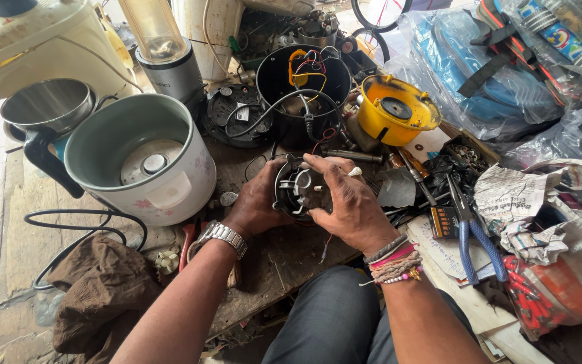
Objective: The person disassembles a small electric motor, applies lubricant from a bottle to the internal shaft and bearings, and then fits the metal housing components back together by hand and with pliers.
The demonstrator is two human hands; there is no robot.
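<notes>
The small round motor unit (299, 190), dark with metal parts and loose wires, sits between both hands just above the bench near its front edge; the left hand (257, 202) cups its side with fingers closed around the housing, while the right hand (348, 202) lies over its top and right side, fingers wrapped on it and the thumb pressing toward the middle; a thin red wire (327, 244) hangs free below, so the unit looks opened and not yet wired back, the work seemingly mid-way. Just behind it stands a black open appliance base (302, 91) with coloured wiring and a black cord spilling out, still uncovered; to its right a yellow scorched housing (396, 110) lies separate. Toward the bench's left side stands a white rice cooker body (144, 162), empty of its pot; blue-handled pliers (469, 232) and a screwdriver (412, 175) lie right of the hands, untouched, beside crumpled newspaper (520, 199).
</notes>
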